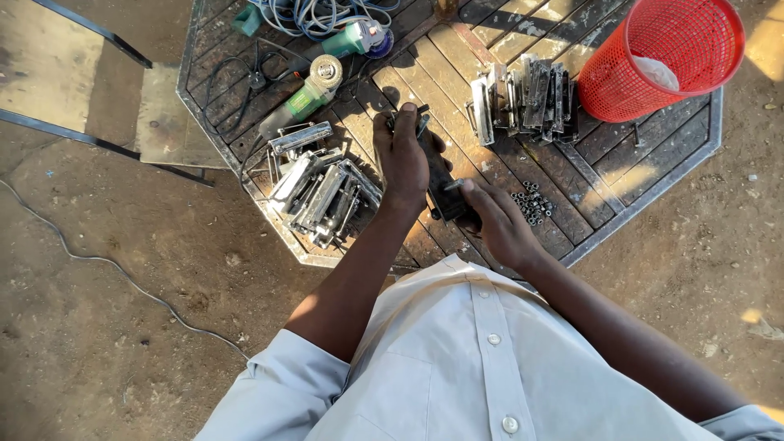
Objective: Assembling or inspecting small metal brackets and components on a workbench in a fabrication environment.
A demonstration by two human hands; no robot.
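A person in a pale button-up shirt leans over an octagonal desk (490,61) of weathered wooden slats in a metal frame, standing on bare earth, with both hands closed on a dark, flat metal bracket-like part (442,189) lying near the desk's closest edge. The left hand (402,155) presses down on the far end of the part, fingers curled around it, while the right hand (500,222) pinches its near end, thumb and fingers narrowed on what looks like a small fastener, though the detail is too small to be sure. Just to the right of the part lies a scatter of small metal nuts (531,204); to its left, a heap of shiny folded steel pieces (318,192); beyond it, toward the desk's far side, a second row of similar steel pieces stood on edge (523,100). Further from the part sit a green angle grinder (306,96) with its black cord, a second green power tool among coiled grey cable (327,16), and a red plastic mesh basket (670,53) at the far right corner. The work appears to be at the fitting stage, one piece at a time; the next move likely calls for keeping the part steady under the left hand while the right works with fine, controlled finger pressure.
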